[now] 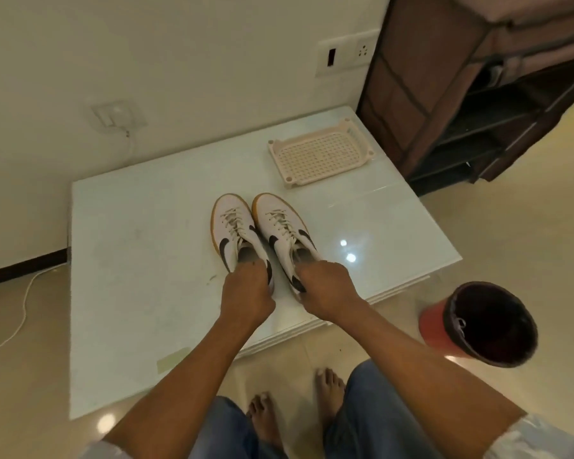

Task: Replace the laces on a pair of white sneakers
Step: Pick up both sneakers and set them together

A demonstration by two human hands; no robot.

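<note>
Two white sneakers side by side mid-desk [130, 260], toes pointing away, laces [232, 220] threaded. L grip [246, 293] curled round the heel of the left sneaker [234, 230]. R grip [325, 289] clamped on the heel of the right sneaker [282, 226]. Each shoe stretches fwd from its grip. Plastic tray [318, 157] at desk's far-right corner, well apart. Red bin [434, 326] on floor, R of desk.
</note>
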